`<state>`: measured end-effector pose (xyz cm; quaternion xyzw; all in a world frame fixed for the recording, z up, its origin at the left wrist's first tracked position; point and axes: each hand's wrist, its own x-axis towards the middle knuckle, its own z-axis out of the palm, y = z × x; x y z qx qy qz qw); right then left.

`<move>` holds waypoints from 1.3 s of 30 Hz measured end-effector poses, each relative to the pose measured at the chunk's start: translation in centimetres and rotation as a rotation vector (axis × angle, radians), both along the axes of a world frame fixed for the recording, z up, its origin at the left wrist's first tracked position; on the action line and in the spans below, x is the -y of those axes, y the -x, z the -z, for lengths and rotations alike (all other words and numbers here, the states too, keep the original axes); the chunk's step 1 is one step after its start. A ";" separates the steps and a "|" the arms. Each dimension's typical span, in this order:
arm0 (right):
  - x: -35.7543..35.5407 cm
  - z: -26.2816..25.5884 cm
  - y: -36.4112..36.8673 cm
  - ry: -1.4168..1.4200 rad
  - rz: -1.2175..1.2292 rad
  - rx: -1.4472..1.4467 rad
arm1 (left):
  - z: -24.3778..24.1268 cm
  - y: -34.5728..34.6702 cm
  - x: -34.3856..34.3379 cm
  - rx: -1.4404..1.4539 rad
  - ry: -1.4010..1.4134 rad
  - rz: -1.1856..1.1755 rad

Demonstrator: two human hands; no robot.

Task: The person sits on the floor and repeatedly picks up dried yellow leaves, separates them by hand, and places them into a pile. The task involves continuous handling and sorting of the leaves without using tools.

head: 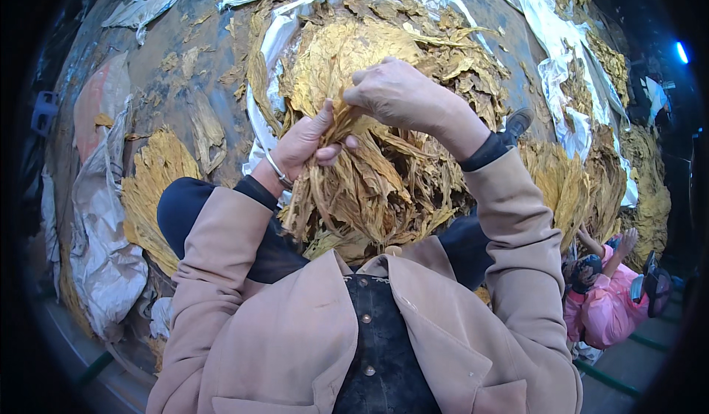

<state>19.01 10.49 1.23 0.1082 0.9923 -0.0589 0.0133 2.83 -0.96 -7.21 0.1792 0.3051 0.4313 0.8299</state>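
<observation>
My left hand grips the gathered stem ends of a bunch of dried yellow-brown leaves that look like tobacco, its thumb pointing up along them. Above and to the right, my right hand pinches the same bunch between bent fingers and thumb. Behind both hands lies a broad, flattened yellow leaf stack. A heap of crumpled brown leaves fills the space below the hands, between my folded legs. How the stems sit inside my fingers is partly hidden.
White plastic sheeting runs around the leaf pile. More leaf bundles lie at left and right. A woven sack rests at far left. At the lower right is another person in pink, hands near the leaves.
</observation>
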 end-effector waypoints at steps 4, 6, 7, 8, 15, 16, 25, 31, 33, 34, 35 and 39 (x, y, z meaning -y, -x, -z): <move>-2.8 0.4 -0.1 -0.186 0.056 -0.237 | -0.4 0.7 -0.2 -0.262 -0.043 0.076; -5.9 2.0 -1.8 -0.355 0.248 -0.508 | -0.4 0.9 -0.7 -0.193 0.004 -0.082; -6.4 1.9 -2.3 -0.538 0.377 -0.650 | -0.2 1.1 -0.9 -0.155 0.028 -0.166; -5.8 2.1 -3.8 -0.499 0.518 -0.691 | -0.2 1.4 -1.1 -0.169 0.061 -0.252; 4.2 14.2 -6.6 0.365 0.673 0.081 | 0.0 2.6 -1.8 -0.227 0.140 -0.479; 5.1 15.8 -7.0 0.290 0.648 0.019 | 0.5 2.8 -1.8 -0.219 0.117 -0.464; 0.0 8.3 -10.0 1.269 1.041 -1.141 | 0.3 2.7 -1.2 -0.247 0.087 -0.439; 0.3 15.2 -12.5 1.310 1.229 -0.729 | 0.2 1.7 -1.5 -0.183 0.088 -0.395; 0.9 16.6 -12.7 1.162 1.261 -0.179 | 0.2 1.8 -1.1 -0.165 0.120 -0.422; 1.2 14.6 -12.5 1.373 1.340 -0.457 | 0.2 1.9 -1.0 -0.189 0.116 -0.419; 1.2 12.7 -11.8 1.417 1.410 -0.638 | 0.3 2.0 -0.9 -0.214 0.112 -0.415; 2.0 8.8 -11.6 1.801 1.162 -1.030 | 1.1 1.9 -1.0 -0.177 0.146 -0.417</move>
